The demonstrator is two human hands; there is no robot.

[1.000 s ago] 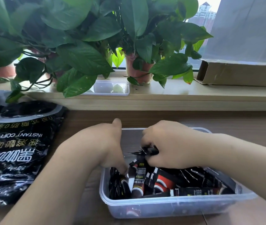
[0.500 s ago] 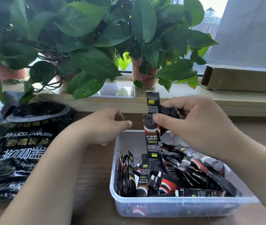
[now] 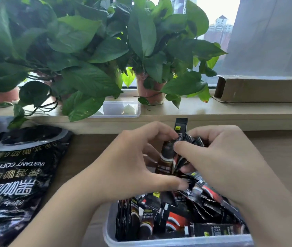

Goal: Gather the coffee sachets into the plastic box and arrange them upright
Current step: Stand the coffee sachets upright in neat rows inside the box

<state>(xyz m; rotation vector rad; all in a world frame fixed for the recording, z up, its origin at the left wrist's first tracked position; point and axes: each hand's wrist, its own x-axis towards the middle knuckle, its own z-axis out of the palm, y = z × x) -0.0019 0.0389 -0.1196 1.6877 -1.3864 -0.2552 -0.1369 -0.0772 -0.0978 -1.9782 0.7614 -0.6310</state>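
A clear plastic box (image 3: 177,242) sits at the table's front edge, full of black and red coffee sachets (image 3: 173,218); a few stand upright along its left side, the others lie in a heap. Above the box, my right hand (image 3: 218,163) grips a bunch of sachets (image 3: 168,155) held upright, thumb pressed on the front one. My left hand (image 3: 132,164) has come in from the left, its fingers curled round the same bunch from behind and below.
A large black instant-coffee bag (image 3: 15,179) lies flat on the table at the left. Potted plants (image 3: 91,50) hang over the windowsill behind, with a small clear tray (image 3: 122,109) and a cardboard box (image 3: 263,88) on the sill.
My right hand lifted a bunch of sachets out of the box and raised it. My left hand left the box and closed round the bunch. The camera moved nearer.
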